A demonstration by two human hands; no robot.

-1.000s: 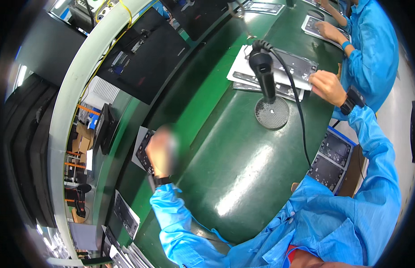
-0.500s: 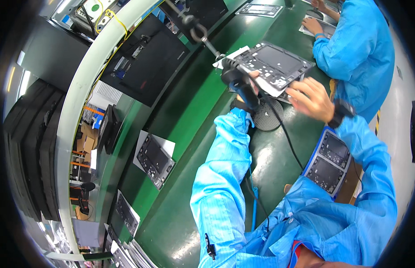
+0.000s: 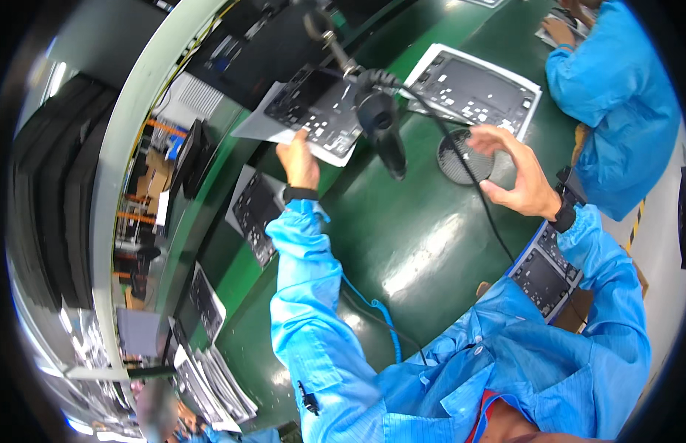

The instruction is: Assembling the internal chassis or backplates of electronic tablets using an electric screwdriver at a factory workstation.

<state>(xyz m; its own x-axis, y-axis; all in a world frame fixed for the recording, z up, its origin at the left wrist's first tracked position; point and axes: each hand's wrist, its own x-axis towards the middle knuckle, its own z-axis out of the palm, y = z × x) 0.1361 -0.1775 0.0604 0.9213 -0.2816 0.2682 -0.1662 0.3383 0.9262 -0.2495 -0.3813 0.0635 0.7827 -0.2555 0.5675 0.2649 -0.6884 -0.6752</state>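
Green, glossy worktop [image 3: 424,244] runs diagonally across the view, with a pale curved frame member [image 3: 125,148] and dark screens behind it at the left and a co-worker in a blue smock [image 3: 616,111] seated at the upper right.

Item under handling: a thin dark-grey rectangular panel with small white patches [image 3: 317,107], carried with a pale sheet [image 3: 263,125] beneath it. It lies forward of the left hand [image 3: 300,162], its near edge meeting the fingers. A second, similar dark panel on white sheets [image 3: 476,88] rests on the worktop, ahead of the right hand [image 3: 520,173]. A black handheld scanner with a coiled cable [image 3: 380,125] hangs from a metal fitting between the two panels, partly covering the first one's right end.

Container noted: a blue-rimmed shallow tray [image 3: 526,249] at the person's right, holding dark patterned panels [image 3: 538,280]; the right sleeve hides part of it. Further left on the worktop lie single panels [image 3: 254,210] and a stack of pale-edged sheets [image 3: 213,391].

Left hand: closed on the panel's near edge, thumb above; the fingers underneath are hidden. Right hand: well open, fingers curved, thumb spread apart, nothing in its grasp. It is near a round grey perforated disc [image 3: 457,159]; whether its fingertips touch the disc or the second panel cannot be told.
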